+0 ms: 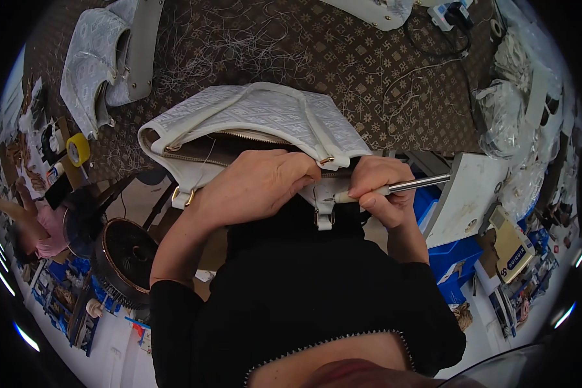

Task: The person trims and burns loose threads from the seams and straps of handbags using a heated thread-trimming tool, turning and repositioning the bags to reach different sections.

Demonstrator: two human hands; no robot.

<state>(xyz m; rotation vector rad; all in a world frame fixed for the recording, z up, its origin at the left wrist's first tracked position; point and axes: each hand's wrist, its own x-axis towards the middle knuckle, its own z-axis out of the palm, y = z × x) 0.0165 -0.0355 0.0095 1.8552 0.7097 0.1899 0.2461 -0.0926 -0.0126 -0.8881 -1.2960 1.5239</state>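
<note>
Grasps the near rim of a white bag [252,121] with the left grip [257,185]; beside it, with the right grip [385,184], nearer the buckled tab [324,222], clasps a slim tool [419,183] crosswise, aiming its tip left toward that tab. Holds the bag at the near edge of the thread-strewn, patterned worktop [420,113], between a fan [128,255] leftward and blue bins [449,260] rightward.

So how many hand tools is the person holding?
1: a slim metal-shafted tool in the right hand. The left hand is on the patterned bag; its fingertips are partly hidden, so something small could be missed.
</note>
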